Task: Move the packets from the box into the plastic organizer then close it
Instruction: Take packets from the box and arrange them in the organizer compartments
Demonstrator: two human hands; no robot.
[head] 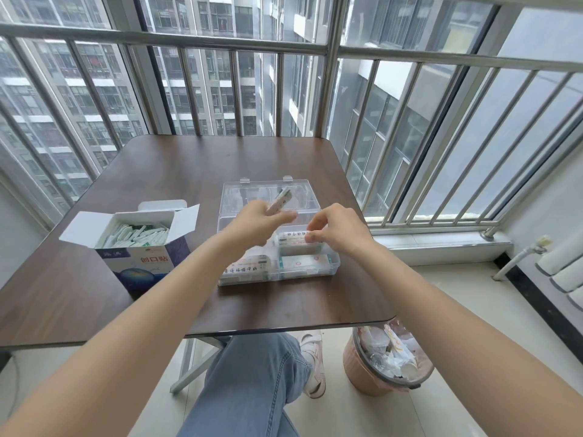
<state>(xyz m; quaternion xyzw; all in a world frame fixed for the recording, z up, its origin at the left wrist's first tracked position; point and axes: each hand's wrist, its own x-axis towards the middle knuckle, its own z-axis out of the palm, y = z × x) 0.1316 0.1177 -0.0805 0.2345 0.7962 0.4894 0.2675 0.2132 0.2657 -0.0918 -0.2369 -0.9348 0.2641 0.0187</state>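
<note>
An open white and blue cardboard box (138,263) stands at the table's left, with several white packets (138,235) inside. The clear plastic organizer (328,266) sits mid-table, its lid (249,190) laid open behind it. Stacks of packets fill its front compartments. My left hand (257,223) hovers over the organizer's back left part and grips a small bundle of packets (280,198) that sticks up past my fingers. My right hand (339,230) pinches the packets (291,239) in the back right compartment.
The brown table (176,171) is hemmed in by a metal window railing (403,146) behind and to the right. A pink waste bin (386,362) full of wrappers stands on the floor under the table's right corner. My crossed legs in jeans (252,380) are below the front edge.
</note>
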